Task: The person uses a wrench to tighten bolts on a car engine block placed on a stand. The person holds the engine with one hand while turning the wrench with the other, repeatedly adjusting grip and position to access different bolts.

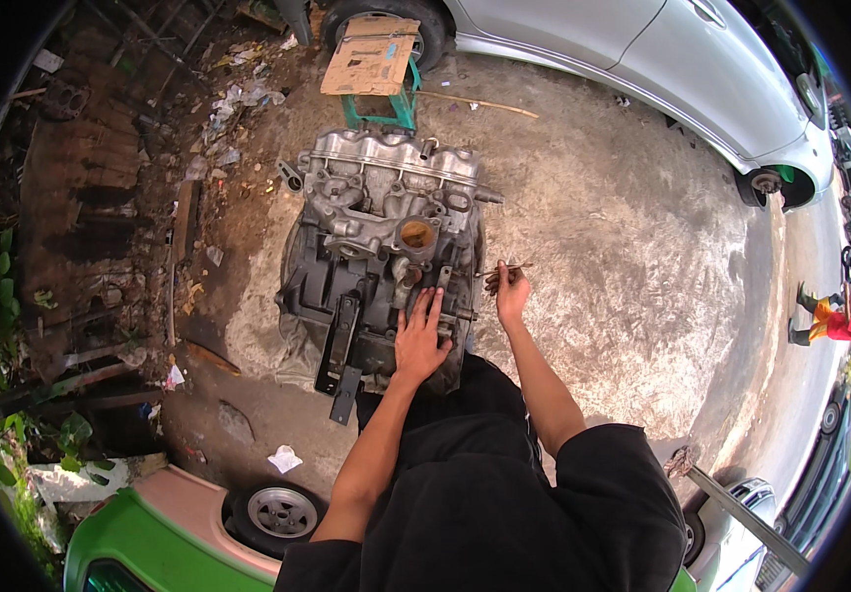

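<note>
A car engine [386, 212], greasy and grey with a silvery valve cover on its far side, stands on the ground right in front of me. My left hand [420, 340] lies on its near right part, fingers stretched out and resting on the metal. Just off the engine's right side, my right hand [511, 298] has its blackened fingers closed on a thin metal rod-like tool [516, 266]. The tool points left toward the engine; its exact kind is too small to make out. A dark metal bracket [342, 340] sticks out at the engine's near left.
Beyond the engine, a green stool [379, 111] carries cardboard [371, 64] with a wrench on it. A silver car [603, 39] is parked at the far right, a green car [149, 538] at near left. Litter lies along the left; a person in red and yellow [830, 321] is far right.
</note>
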`<state>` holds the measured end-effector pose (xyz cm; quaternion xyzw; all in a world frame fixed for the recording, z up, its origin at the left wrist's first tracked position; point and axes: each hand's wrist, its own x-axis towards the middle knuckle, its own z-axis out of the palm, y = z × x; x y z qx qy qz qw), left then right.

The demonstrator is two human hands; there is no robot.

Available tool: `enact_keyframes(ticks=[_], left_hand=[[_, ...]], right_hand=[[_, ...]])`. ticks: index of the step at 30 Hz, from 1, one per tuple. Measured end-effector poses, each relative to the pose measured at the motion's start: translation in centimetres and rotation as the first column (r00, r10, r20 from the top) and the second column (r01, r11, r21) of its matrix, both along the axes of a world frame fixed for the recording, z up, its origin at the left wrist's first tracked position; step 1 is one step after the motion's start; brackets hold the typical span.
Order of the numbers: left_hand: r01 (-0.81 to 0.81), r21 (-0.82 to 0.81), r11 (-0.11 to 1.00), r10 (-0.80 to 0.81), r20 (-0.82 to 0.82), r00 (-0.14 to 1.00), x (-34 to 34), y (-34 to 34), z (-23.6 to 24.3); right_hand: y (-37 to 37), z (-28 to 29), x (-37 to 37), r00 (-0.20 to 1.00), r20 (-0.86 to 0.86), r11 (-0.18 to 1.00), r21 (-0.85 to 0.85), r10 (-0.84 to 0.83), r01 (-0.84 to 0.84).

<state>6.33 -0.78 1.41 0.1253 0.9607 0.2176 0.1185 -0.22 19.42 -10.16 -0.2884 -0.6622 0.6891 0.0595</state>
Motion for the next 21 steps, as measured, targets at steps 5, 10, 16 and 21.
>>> enact_keyframes(ticks=[5,10,16,21], left_hand=[[0.003,-0.011,1.0,-0.003,0.031,1.0,-0.1,0.0,0.1],[0.008,-0.033,0.999,-0.006,0.046,0.999,-0.1,0.0,0.2],[0.013,-0.044,0.999,-0.011,0.055,0.998,-0.1,-0.1,0.2],[0.014,-0.039,0.999,-0.012,0.054,0.998,-0.1,-0.1,0.1]], right_hand=[[0.0,-2.9,-2.4,0.976,0.162,0.975,0.145,0.143,-0.167],[0.5,-8.1,-4.6,0.904,0.39,0.961,0.13,0.176,-0.243],[1.1,-10.0,-6.9,0.87,0.355,0.894,0.16,0.343,-0.418],[1.0,-7.7,-8.0,0.805,0.379,0.812,0.191,0.457,-0.551]])
